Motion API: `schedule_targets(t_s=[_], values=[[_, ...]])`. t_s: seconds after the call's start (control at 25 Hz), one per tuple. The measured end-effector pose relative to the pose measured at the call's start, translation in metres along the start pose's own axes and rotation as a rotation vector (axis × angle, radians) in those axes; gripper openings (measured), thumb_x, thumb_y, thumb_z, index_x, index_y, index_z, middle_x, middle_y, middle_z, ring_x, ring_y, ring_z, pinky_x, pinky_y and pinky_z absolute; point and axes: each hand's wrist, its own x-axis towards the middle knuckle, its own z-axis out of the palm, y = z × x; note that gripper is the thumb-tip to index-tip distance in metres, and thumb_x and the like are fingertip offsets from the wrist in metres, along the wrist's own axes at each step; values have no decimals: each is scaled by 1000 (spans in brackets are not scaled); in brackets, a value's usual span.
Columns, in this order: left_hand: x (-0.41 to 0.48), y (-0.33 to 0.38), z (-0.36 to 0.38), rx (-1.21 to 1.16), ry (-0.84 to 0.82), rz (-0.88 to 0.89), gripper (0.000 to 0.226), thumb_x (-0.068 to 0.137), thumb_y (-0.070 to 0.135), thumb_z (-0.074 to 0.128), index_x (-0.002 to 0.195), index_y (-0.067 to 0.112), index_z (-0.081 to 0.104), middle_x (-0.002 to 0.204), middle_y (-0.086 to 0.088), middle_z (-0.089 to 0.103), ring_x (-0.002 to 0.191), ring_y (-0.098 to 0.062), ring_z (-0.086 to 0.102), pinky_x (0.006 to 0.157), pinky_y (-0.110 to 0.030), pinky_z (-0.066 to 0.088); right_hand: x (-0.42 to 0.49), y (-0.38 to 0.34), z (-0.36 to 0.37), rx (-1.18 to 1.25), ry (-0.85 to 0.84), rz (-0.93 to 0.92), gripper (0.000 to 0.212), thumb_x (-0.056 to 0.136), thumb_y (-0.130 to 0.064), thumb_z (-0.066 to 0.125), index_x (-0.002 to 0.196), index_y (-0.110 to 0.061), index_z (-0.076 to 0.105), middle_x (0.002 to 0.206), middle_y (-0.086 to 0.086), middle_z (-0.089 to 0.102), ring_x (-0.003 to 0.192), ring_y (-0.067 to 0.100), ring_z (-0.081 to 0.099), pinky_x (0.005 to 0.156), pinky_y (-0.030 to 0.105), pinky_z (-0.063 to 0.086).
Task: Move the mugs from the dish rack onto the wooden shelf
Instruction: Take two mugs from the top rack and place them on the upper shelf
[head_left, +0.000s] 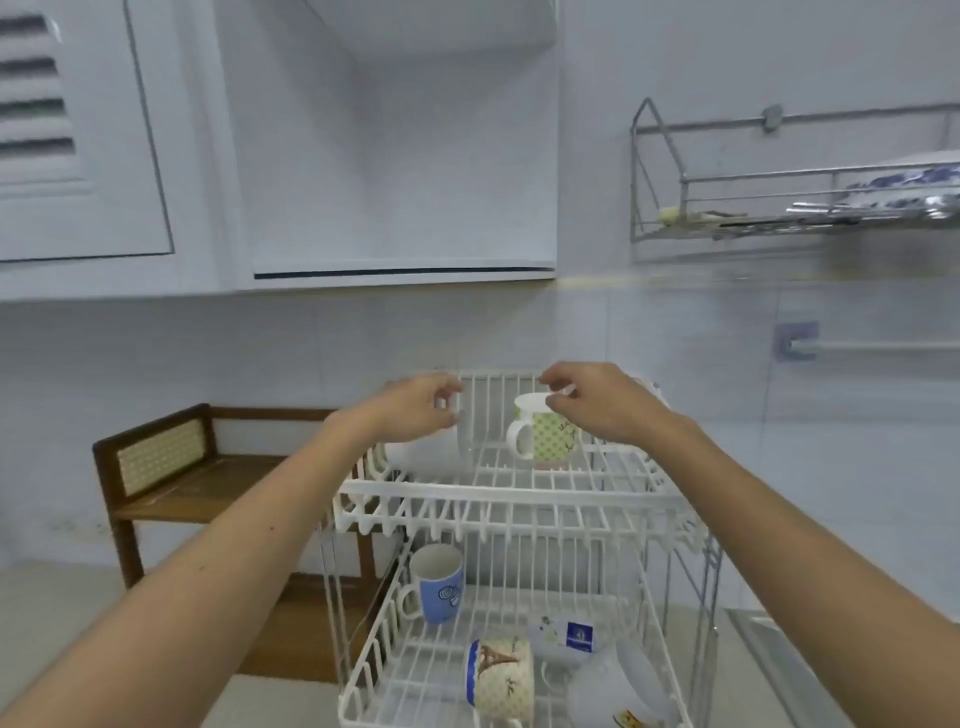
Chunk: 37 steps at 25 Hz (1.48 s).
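Right hand (597, 405) pinches the rim of the green mug (550, 436), which stands upright on the dish rack (509, 493) top tier near its back edge. Left hand (415, 410) curls at a white mug (421, 454) by the tier's left edge, grip unclear. Wooden shelf (208, 488) sits just left, lower than that tier; blue mug (441, 584) is on the lower tier.

I see a pale tiled wall (156, 353), white cabinets (405, 156) above with a louvred door (62, 130) at left, a metal wall rack (779, 208) at right with a rail (872, 345) beneath, and a light table (52, 613).
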Motion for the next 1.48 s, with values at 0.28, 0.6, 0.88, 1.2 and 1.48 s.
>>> schedule_targets(t_s=[0.28,0.6,0.88,1.2,1.48], values=[[15,-26,16,310,-290,-90,110,70,39,79,150,33,4,154,0,26,136,-27,33,110,-49,32,23,16,23,-128,-120,228,62,82,-35,63,136,-14,42,130,16,52,113,33,54,91,41,49],[22,-45,29,365,-224,-61,116,60,36,83,148,35,7,143,-5,38,125,-27,42,102,-51,41,34,26,44,7,-203,343,97,76,-38,76,147,-13,14,131,18,50,108,33,56,78,36,48],[23,-50,34,318,-173,-28,107,58,28,84,142,34,19,132,-5,44,116,-27,48,95,-46,47,43,32,55,286,-173,567,118,66,-36,85,147,-12,3,142,14,39,123,34,46,88,47,52],[21,-46,37,361,-96,-28,105,56,34,84,140,34,22,128,-5,50,110,-27,52,92,-45,49,48,35,63,406,-152,612,97,61,-33,89,134,-10,30,132,11,47,115,29,51,82,40,52],[18,-49,38,255,7,-60,102,57,45,82,140,28,23,127,-6,53,107,-26,55,84,-39,51,48,29,62,270,-33,466,102,51,-44,90,131,-11,36,123,8,54,114,29,53,88,38,52]])
